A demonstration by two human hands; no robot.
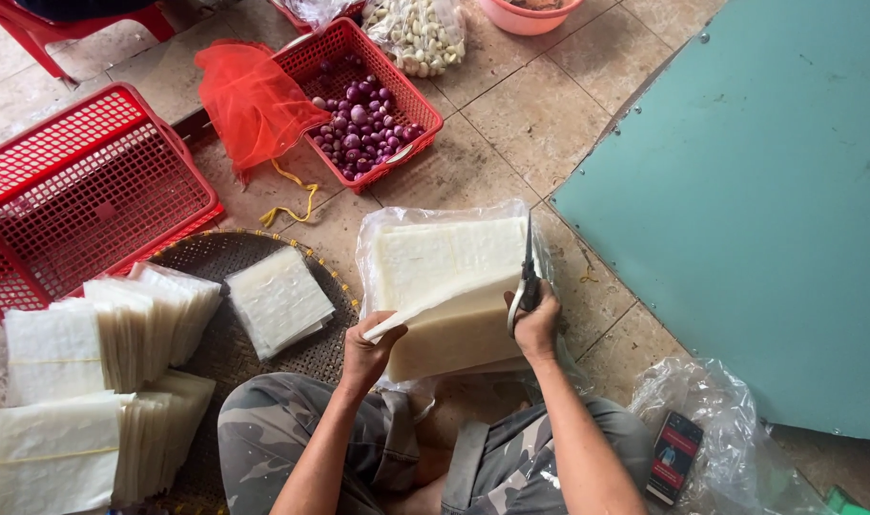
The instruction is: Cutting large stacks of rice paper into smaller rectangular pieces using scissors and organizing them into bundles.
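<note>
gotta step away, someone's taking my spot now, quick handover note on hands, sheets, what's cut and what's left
Left hand: lifts the near edge of the top sheets of the big white sheet block.
Right hand: holds scissors, blades along the block's right side.
Block sits in its opened clear plastic bag on the tiled floor.
Done: cut square stacks and a loose stack lie on the woven tray to the left.
Left: this block looks mostly uncut.

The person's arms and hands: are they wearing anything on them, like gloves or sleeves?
No. The left hand and right hand are bare, with no gloves, rings or watch showing. Both forearms are uncovered, no sleeves in view. Below them are camouflage trousers in grey-green patches.
</note>
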